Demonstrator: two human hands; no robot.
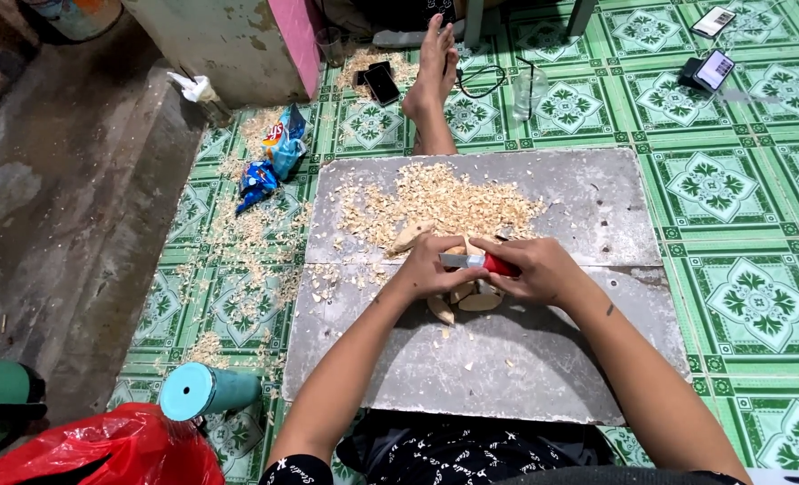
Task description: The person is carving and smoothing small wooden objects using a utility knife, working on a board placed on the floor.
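Over a grey board [525, 359] that lies on the floor, my left hand [428, 267] grips a pale wooden carving [471, 295]. My right hand [536, 269] holds a knife with a red handle [500, 265], and its blade [453, 260] lies across the top of the wood, pointing left towards my left thumb. A heap of pale wood shavings [431, 207] covers the far half of the board, just beyond both hands. My bare foot [435, 72] stretches out past the board's far edge.
Green patterned tiles [741, 207] surround the board. A teal cylinder [206, 391] and a red plastic bag [112, 449] lie near left. Blue snack wrappers [273, 157] lie at the left, phones [714, 67] and a glass [529, 90] far off.
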